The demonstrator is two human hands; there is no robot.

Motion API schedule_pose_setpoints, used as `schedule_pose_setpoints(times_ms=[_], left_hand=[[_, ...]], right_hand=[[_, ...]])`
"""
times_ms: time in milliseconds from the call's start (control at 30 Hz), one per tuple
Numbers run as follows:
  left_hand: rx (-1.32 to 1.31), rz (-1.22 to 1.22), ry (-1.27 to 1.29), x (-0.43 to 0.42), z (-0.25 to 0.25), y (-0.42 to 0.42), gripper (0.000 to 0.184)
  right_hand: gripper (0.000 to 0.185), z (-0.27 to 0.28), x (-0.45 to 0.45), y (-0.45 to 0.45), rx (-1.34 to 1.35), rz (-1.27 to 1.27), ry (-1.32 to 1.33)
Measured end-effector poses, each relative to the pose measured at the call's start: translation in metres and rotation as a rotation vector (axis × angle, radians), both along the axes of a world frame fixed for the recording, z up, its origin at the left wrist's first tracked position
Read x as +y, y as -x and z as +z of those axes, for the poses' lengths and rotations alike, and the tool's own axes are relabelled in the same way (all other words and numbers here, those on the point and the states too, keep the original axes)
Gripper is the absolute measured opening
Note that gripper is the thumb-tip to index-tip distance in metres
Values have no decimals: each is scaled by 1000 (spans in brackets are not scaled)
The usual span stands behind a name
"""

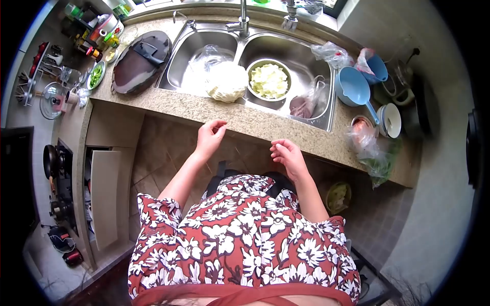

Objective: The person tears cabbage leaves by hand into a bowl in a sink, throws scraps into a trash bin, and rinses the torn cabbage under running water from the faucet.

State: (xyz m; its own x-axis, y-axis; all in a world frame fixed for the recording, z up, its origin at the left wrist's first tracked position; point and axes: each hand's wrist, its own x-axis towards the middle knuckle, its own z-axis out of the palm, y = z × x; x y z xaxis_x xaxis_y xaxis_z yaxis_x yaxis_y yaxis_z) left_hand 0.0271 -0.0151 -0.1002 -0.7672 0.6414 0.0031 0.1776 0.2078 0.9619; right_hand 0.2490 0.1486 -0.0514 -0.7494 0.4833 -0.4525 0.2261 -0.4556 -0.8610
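Clearly, our left hand [211, 136] and right hand [289, 156] are empty, fingers loosely curled; we judge the pale vegetable head [227, 81] at the sink's front edge [265, 108] firm, weighty, best cupped by its sides.

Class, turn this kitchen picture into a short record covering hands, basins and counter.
left hand: empty, fingers loosely curled
right hand: empty, fingers loosely curled, apart from the left
left basin: clear plastic bag; whitish rounded item at its front edge
right basin: bowl of chopped pale pieces; bagged purplish item
counter, left: cleaver on dark board
counter, right: light-blue handled bowl
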Motion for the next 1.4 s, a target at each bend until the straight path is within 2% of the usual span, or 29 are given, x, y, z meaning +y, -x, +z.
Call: schedule_pose_setpoints(times_ms=[67,100,133,200,300,333,367,467,500,533,567,667,733,767,800,867,933,1000,1033,1100,1167,1233,1267,1333,1400], left_hand=[[-33,71,-20,0,-7,20,17],[-37,18,-35,30,13,10,20],[-39,44,-28,29,10,24,20],[78,148,-43,37,7,47,25],[137,223,65,53,3,86,38],[182,210,47,68,19,80,42],[212,224,131,75,12,96,50],[286,212,153,99,3,134,57],[221,198,207,107,11,141,66],[213,198,219,119,8,152,66],[169,114,180,123,27,149,68],[141,-3,203,145,37,163,73],[-55,-214,235,152,27,176,71],[-96,-225,318,152,23,185,67],[-108,-271,337,136,47,172,67],[-472,-331,383,132,75,159,60],[-478,-219,301,128,77,149,58],[-488,-165,209,123,62,144,60],[-509,-206,243,114,64,131,60],[-540,-37,129,114,47,122,62],[-460,7,167,112,51,116,63],[-369,52,210,114,71,108,67],[-374,20,267,113,73,103,67],[-276,73,316,117,74,99,71],[-276,92,306,120,81,96,73]], right_hand=[[17,1,8,20,-19,51,-22],[17,22,28,1,-19,31,-82],[17,17,35,18,-20,56,-74],[18,8,54,44,-35,114,-117],[19,-5,88,93,-45,154,-183],[19,19,95,83,-57,125,-243],[21,11,106,103,-79,153,-302],[31,-6,123,154,-61,219,-386],[36,-7,120,167,-40,187,-496],[42,-9,117,179,-17,152,-608],[42,8,101,168,-52,126,-605],[52,-15,114,193,91,151,-713],[55,-8,120,201,137,164,-532],[49,-7,121,206,145,85,-448],[49,6,109,194,118,44,-431],[46,-10,130,202,65,-55,-701],[41,8,123,205,-44,-57,-733],[41,14,107,206,-68,-145,-999],[41,32,80,191,-71,-184,-1077],[40,37,56,192,-172,-143,-1302],[39,49,39,198,-229,-130,-1356],[29,51,32,201,-374,-173,-1592],[29,53,27,194,-416,-185,-1538],[23,58,32,190,-479,-22,-1532],[16,61,36,192,-493,19,-1530]])
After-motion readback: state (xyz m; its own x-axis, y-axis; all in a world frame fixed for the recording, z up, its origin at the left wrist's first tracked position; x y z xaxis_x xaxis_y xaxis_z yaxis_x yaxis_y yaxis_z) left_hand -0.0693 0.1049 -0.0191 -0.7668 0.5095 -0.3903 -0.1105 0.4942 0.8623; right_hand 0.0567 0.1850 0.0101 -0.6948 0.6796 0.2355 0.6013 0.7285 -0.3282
